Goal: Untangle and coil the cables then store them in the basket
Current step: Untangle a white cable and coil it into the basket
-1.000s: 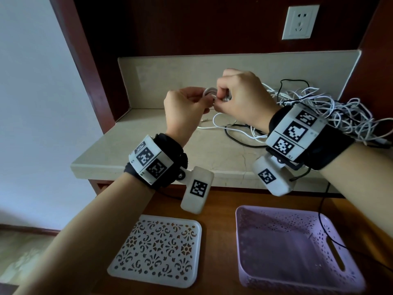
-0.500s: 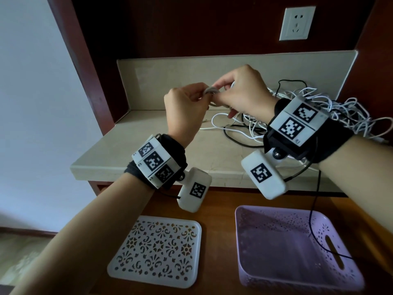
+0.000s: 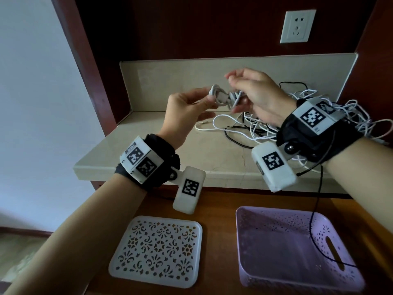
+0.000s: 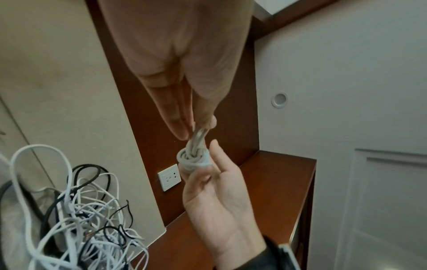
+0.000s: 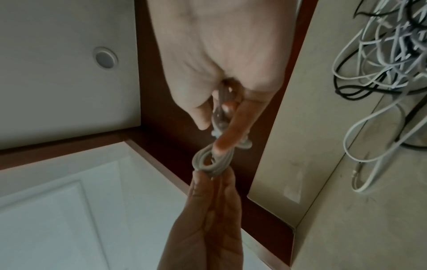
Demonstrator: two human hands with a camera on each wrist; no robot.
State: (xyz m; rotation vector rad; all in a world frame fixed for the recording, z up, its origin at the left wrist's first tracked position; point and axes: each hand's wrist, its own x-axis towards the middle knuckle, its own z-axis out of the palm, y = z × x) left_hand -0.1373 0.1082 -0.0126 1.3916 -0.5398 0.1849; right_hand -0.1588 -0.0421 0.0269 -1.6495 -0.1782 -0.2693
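A small coiled white cable hangs in the air above the marble shelf, stretched sideways between my two hands. My left hand pinches its left loop between thumb and fingertips; the left wrist view shows that left hand pinching the coil. My right hand grips the other end, its upper fingers spread loose. In the right wrist view the coil runs between the thumb and forefinger of my right hand. A tangle of white and black cables lies on the shelf under and behind my right wrist.
A purple basket sits at lower right on the wooden top, beside a white perforated lid. A thin black wire from my right wrist unit hangs over the basket. The marble shelf has a raised back. A wall socket is above.
My hands have drawn apart and dropped a little. The coil, earlier hidden between the close fingertips, now shows stretched sideways between them, and my right hand's upper fingers have loosened.
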